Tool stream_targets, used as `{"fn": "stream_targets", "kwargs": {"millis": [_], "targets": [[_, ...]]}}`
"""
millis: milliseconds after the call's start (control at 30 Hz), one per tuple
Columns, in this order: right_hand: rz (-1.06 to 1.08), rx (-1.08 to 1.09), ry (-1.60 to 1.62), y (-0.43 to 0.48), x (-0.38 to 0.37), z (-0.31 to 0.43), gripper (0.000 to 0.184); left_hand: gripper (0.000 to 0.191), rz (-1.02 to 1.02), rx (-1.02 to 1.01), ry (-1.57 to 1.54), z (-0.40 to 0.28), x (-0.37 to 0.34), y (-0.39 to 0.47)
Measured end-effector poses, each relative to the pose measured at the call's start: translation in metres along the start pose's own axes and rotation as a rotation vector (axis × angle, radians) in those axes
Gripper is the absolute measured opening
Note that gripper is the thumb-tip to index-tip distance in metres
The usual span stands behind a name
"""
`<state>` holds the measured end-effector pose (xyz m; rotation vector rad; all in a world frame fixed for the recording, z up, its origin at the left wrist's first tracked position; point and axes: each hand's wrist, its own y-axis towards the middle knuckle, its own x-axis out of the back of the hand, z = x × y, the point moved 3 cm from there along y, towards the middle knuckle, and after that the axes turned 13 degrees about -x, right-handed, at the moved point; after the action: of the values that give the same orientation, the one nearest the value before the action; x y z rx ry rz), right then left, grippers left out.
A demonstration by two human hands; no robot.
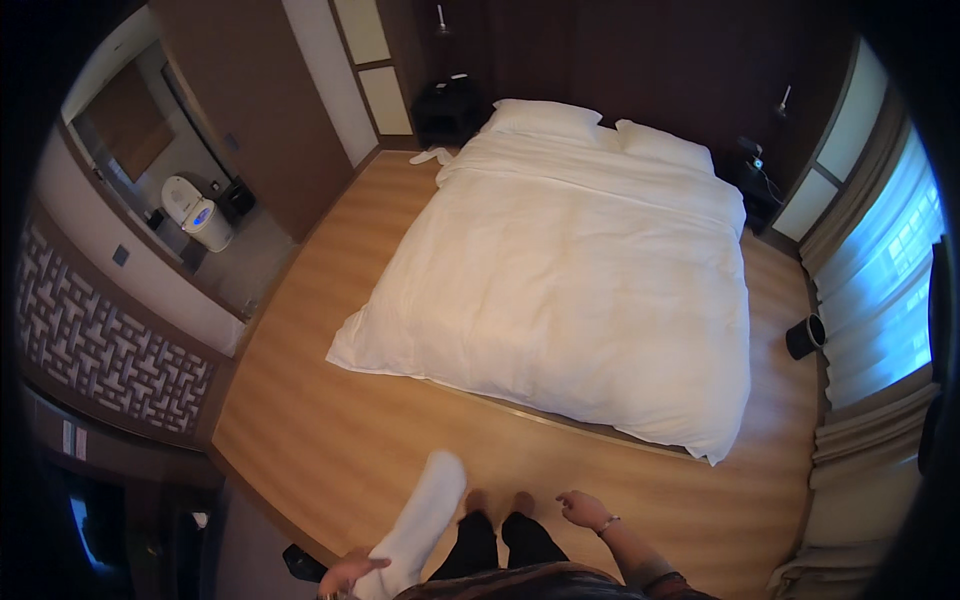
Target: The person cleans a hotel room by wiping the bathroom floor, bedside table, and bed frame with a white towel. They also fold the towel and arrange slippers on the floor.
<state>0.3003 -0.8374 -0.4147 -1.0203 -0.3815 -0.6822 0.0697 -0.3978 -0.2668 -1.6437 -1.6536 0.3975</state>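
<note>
My left hand [351, 571] grips a long, folded white cloth item [427, 506], perhaps a towel, at its near end. The cloth's rounded far end points up and away, left of my feet. Out to the right of my legs, above the wooden floor, is my right hand [585, 510], with a bracelet at its wrist and nothing in it. In front of me stands a wide bed with a white duvet [570, 277] over it. Two white pillows, the left one [547, 121] and the right one [666, 145], lie at its head.
A dark nightstand [448, 112] is left of the bed, with white cloth [431, 157] on the floor nearby. A black waste bin [805, 337] stands by the curtains [862, 442] at right. At left, a doorway shows a toilet [206, 225]; a small black object [303, 562] is near my left hand.
</note>
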Motion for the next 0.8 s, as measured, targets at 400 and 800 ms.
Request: {"fn": "stream_targets", "kwargs": {"millis": [400, 800], "targets": [[-0.608, 0.137, 0.278, -0.130, 0.151, -0.046, 0.071, 0.044, 0.812, -0.188, 0.083, -0.342, -0.231, 0.208], [-0.961, 0.111, 0.437, -0.275, 0.264, -0.332, 0.078, 0.046, 1.125, -0.117, -0.030, -0.507, -0.678, 0.147]]}}
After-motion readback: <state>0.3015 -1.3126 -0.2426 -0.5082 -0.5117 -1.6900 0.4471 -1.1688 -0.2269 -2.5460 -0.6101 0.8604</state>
